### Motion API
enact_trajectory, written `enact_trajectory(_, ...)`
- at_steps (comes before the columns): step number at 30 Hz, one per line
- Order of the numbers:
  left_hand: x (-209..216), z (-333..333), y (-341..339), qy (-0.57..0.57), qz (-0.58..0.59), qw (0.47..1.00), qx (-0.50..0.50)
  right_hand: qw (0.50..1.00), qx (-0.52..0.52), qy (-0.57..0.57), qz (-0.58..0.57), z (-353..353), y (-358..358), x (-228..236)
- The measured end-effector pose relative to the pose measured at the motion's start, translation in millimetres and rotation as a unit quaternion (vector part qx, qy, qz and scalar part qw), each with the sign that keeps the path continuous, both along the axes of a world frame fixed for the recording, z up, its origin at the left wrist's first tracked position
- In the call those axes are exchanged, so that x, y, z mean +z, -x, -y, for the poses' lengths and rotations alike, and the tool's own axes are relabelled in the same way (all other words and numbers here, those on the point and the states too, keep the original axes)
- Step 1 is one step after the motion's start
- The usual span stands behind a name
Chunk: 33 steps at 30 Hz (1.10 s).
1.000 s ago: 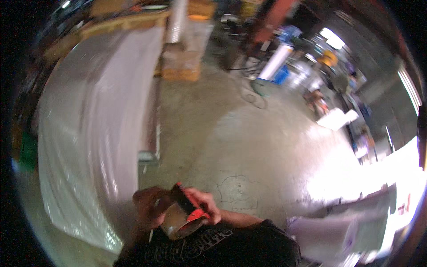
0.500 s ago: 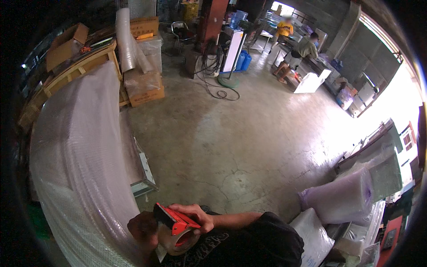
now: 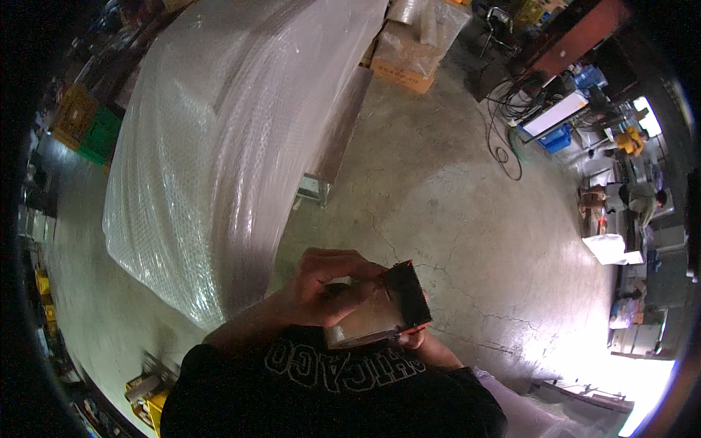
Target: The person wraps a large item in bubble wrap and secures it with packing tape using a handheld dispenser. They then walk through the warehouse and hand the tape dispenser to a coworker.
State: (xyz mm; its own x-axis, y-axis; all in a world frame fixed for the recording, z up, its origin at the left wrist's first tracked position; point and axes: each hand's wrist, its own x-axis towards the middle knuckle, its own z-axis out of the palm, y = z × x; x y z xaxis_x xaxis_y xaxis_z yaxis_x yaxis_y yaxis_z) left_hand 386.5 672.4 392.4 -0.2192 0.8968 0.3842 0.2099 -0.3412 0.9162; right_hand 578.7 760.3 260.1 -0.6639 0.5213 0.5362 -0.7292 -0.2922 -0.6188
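The fingers of our left hand bend round the side of a wide roll of translucent, brownish tape, thumb and forefinger almost meeting near its upper edge; we cannot tell whether they pinch the film itself. Our right hand, mostly hidden behind, has its fingers curled round a handheld tape dispenser with a black toothed plate and red trim, so roll and dispenser sit together in front of our black shirt with pale outlined lettering. To do this well, we judge, we should steady the dispenser in the right hand, lift the film's edge with a fingernail, keep fingertips off the teeth, and pull evenly, square to the roll, lest the film split or fold. Beyond, to the left, stands a large bulky shape draped in clear bubble wrap; ahead spreads a cracked grey concrete floor, with a brown cardboard box and a looped black cable farther off.
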Motion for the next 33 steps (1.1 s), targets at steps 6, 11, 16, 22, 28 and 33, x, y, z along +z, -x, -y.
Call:
enact_trajectory(6, -9, 3, -1, -0.025, -0.031, 0.999, 0.012, 1.000, 0.001, -0.019, 0.001, -2, -8, -45)
enact_trajectory(11, -2, 8, -2, 0.007, -0.065, 0.997, 0.030, 1.000, 0.002, -0.017, -0.013, 1, -1, -7)
enact_trajectory(16, 10, 11, -5, 0.042, -0.085, 0.994, 0.045, 0.999, -0.008, -0.019, -0.028, 1, 2, -12)
enact_trajectory(22, 2, 13, -2, -0.040, -0.042, 0.998, -0.001, 1.000, -0.007, -0.021, -0.017, 2, -3, -20)
enact_trajectory(28, -1, 13, -5, -0.054, -0.060, 0.997, 0.013, 0.998, -0.002, -0.020, -0.055, 5, -4, -35)
enact_trajectory(33, 4, 17, -10, -0.007, -0.062, 0.997, 0.047, 0.995, -0.033, 0.013, -0.089, 13, 13, -22)
